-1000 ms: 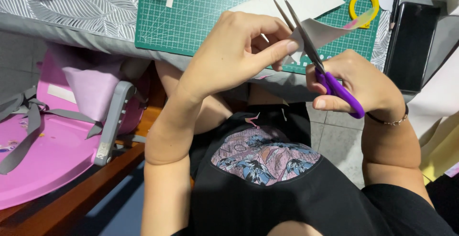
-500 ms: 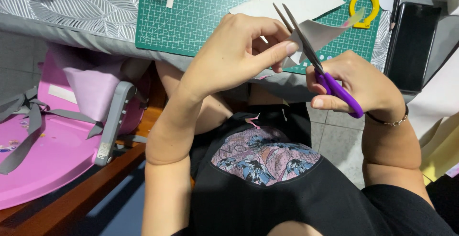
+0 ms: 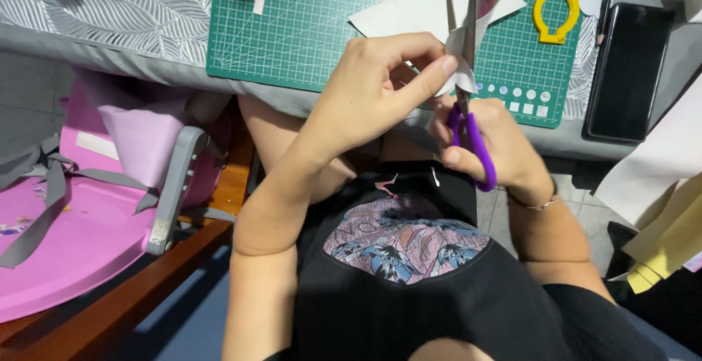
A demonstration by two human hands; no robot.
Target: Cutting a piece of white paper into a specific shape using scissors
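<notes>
The left hand (image 3: 369, 90) pinches a small white paper piece (image 3: 462, 61) above the worktop edge, its grip closed. The right hand (image 3: 493, 149) grips the purple-handled scissors (image 3: 468, 105); the blades look nearly shut, and the paper's shape is partly hidden.

Dark rectangular phone screen (image 3: 627, 68), switched off, lay flat on the table's right side, just beside the green cutting mat (image 3: 307, 24). Small white rectangular label (image 3: 93, 145) sat stuck on the pink plastic seat (image 3: 80, 237) at left.
</notes>
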